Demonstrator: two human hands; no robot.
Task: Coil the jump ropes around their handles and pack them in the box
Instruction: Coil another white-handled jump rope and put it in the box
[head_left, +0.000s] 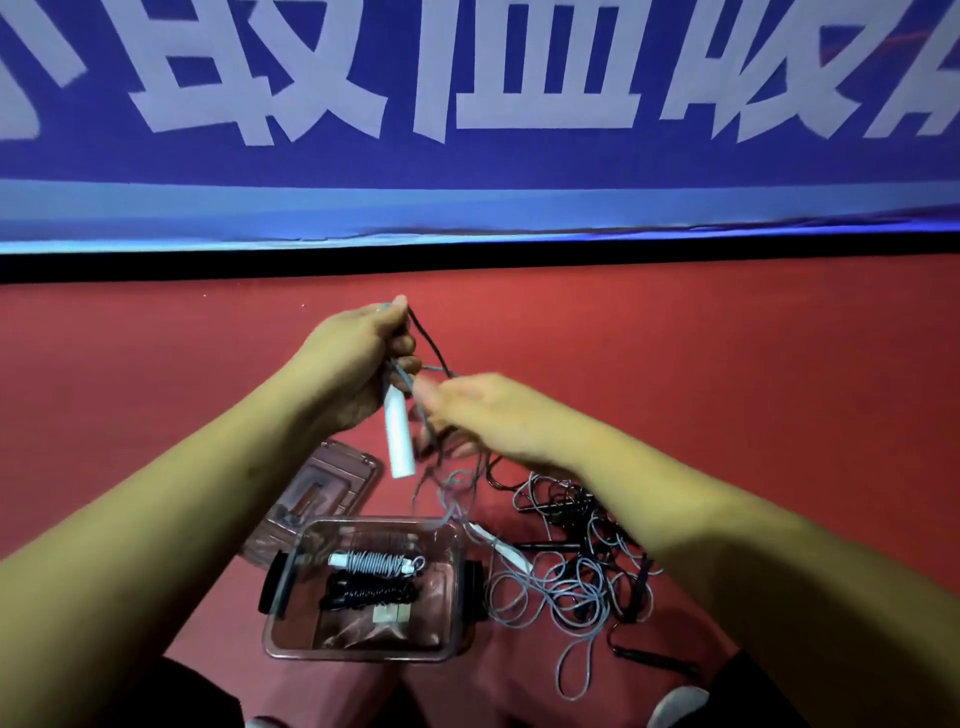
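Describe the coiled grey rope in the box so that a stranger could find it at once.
On the red floor below the blue banner stands a clear box with black latches. Two coiled ropes lie inside it. The grey rope is the farther one, wound on white handles; its neighbour, the black rope, is all black.

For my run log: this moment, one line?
left hand grips white cylindrical handle | right hand holds grey cord | clear plastic box: coiled grey rope, coiled black rope | loose ropes alongside
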